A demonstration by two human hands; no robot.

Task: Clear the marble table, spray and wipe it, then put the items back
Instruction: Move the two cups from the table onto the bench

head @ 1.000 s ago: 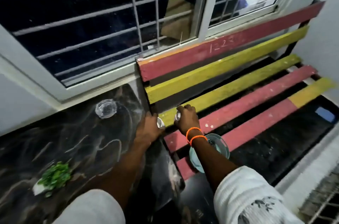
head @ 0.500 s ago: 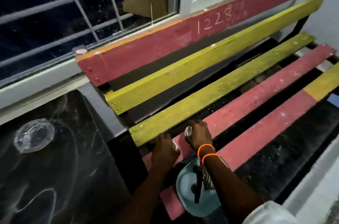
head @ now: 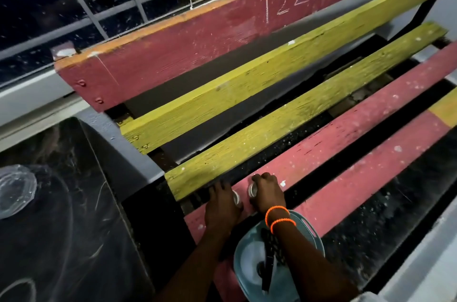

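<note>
Both hands rest on the near end of a slatted wooden bench [head: 309, 94], each wrapped around a small metal cup. The left hand [head: 222, 207] has its fingers [head: 217, 188] curled over the left cup [head: 236, 197], of which only a bit of shiny rim shows at the thumb side. The right hand [head: 268, 194], with two orange bead bands [head: 279, 217] on the wrist, has its fingers clamped around the right cup [head: 252, 190]; its round rim faces left, toward the other cup. The two cups sit just beside each other on the first red slat [head: 346, 138], close to the front yellow slat [head: 284, 128] — whether their bases touch the wood I cannot tell, since the hands cover them.

Under the right forearm a pale blue-green plate [head: 247, 259] lies on the nearer red slat [head: 358, 185], with a dark utensil [head: 268, 264] lying across it; what kind it is stays unclear. The bench back carries a red board [head: 197, 47] with "1228" chalked on it and a yellow board [head: 247, 76] below.

To the left stands the dark marble worktop [head: 61, 227], veined with pale swirls. A clear glass dish [head: 14, 190] sits on it near the left edge of view, well apart from the hands. Behind everything runs a barred window [head: 99, 5], dark outside.
</note>
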